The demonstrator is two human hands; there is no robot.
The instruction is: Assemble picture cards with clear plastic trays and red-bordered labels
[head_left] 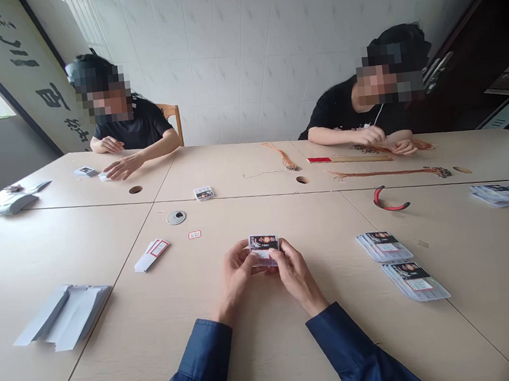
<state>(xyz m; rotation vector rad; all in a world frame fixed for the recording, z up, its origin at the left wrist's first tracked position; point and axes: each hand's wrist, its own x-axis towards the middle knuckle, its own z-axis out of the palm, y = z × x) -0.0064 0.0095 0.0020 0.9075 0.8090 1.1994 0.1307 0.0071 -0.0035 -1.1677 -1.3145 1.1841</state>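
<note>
Both of my hands hold a small packet with a black printed top (264, 243) above the table, in the middle of the head view. My left hand (238, 272) grips its left edge, with the thumb on the front. On the other edge my right hand (294, 271) is closed the same way, its thumb near a white label. The fingers behind the packet are mostly hidden. To the right lie two fanned stacks of similar packets, a farther stack (385, 246) and a nearer stack (416, 281). Left of my hands are red-edged label strips (152, 255) and one small loose label (194, 235).
White folded paper pieces (70, 316) lie at the left. A red-handled tool (388, 200), copper-coloured wire bundles (389, 172) and more packets (504, 193) are at the right. A small box (204, 193) and round metal cap (176, 217) lie ahead. Two people sit across the table (273, 364).
</note>
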